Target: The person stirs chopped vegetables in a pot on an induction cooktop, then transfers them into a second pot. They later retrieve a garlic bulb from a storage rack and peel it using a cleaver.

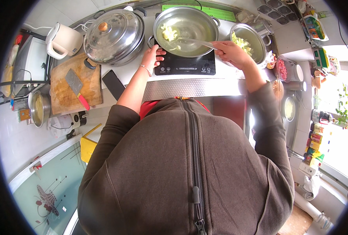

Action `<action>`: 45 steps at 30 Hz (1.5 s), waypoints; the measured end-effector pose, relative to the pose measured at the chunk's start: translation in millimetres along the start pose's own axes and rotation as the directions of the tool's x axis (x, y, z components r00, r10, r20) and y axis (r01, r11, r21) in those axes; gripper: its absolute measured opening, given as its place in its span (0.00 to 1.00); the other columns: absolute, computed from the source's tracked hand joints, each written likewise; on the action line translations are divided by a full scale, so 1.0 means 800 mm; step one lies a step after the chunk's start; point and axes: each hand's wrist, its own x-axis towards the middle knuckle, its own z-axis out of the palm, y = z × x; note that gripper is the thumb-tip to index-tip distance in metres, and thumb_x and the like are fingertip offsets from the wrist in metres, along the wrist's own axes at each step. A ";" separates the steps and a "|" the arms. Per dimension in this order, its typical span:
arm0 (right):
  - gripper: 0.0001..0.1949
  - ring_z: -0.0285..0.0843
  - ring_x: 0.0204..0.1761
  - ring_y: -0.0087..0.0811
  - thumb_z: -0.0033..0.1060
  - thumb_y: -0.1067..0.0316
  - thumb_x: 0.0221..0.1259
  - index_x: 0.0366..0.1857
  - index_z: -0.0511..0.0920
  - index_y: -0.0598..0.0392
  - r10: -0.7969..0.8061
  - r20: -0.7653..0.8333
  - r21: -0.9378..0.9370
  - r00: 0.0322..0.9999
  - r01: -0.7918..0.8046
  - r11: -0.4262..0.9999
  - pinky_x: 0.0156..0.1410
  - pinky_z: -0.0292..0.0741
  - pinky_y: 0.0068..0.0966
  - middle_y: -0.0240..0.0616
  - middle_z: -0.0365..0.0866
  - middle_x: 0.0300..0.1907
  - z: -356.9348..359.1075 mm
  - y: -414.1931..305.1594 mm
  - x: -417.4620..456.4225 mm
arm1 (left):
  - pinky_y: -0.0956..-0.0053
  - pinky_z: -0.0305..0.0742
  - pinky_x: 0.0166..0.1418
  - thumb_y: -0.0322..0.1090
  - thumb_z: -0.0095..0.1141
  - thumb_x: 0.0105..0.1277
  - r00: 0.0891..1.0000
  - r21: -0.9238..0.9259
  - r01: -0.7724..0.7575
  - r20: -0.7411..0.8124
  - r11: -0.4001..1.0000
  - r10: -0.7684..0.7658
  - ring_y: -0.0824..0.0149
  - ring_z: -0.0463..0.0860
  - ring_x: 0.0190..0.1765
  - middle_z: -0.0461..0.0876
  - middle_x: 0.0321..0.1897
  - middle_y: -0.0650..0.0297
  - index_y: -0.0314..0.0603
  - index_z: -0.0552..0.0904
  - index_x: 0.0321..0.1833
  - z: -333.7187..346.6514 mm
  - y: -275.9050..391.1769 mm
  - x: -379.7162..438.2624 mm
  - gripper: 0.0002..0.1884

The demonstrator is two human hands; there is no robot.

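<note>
My right hand [231, 54] grips the handle of a long ladle-like utensil [199, 42]. Its far end reaches into a wide steel pan [201, 53] holding clear liquid. Pale yellow-green food pieces [169, 33] are gathered at that end, and a smaller bit lies lower in the liquid. Beside the pan's left loop handle [149, 42] is my left hand [154, 58], fingers partly spread; whether it grips the handle is unclear. Under the pan sits a black induction cooker [185, 65]. A steel pot [259, 54] with more pale pieces [241, 44] stands right of my right hand.
Left of the pan is a large lidded steamer pot [115, 35]. A cleaver [74, 82] with a red handle lies on a wooden cutting board [57, 97]. Nearby are a phone [114, 84] and a white kettle [66, 41]. A steel bowl [39, 108] sits farther left.
</note>
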 end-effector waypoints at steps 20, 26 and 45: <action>0.19 0.53 0.20 0.11 0.48 0.63 0.65 0.55 0.71 0.64 -0.052 -0.230 0.098 0.972 0.076 0.992 0.22 0.53 0.10 0.21 0.63 0.22 -0.034 0.050 -0.047 | 0.84 0.61 0.20 0.49 0.43 0.68 1.000 0.010 0.011 0.003 1.000 -0.011 0.75 0.76 0.25 0.82 0.34 0.63 0.41 0.75 0.44 0.000 -0.001 0.005 0.18; 0.19 0.53 0.18 0.11 0.46 0.63 0.66 0.55 0.71 0.64 -0.138 -0.241 0.060 0.961 0.157 0.986 0.22 0.52 0.10 0.21 0.62 0.21 -0.016 0.020 -0.063 | 0.84 0.61 0.20 0.49 0.42 0.67 1.000 0.017 0.013 0.005 1.000 -0.013 0.74 0.76 0.25 0.82 0.34 0.63 0.40 0.75 0.44 -0.005 -0.002 0.005 0.18; 0.16 0.54 0.19 0.11 0.44 0.64 0.66 0.53 0.74 0.60 -0.144 -0.323 0.040 0.935 0.165 0.985 0.22 0.54 0.10 0.20 0.63 0.20 0.005 0.061 -0.056 | 0.81 0.64 0.23 0.43 0.48 0.62 0.991 -0.005 0.043 -0.127 0.999 -0.043 0.72 0.77 0.26 0.81 0.36 0.62 0.41 0.75 0.42 -0.006 0.015 0.016 0.14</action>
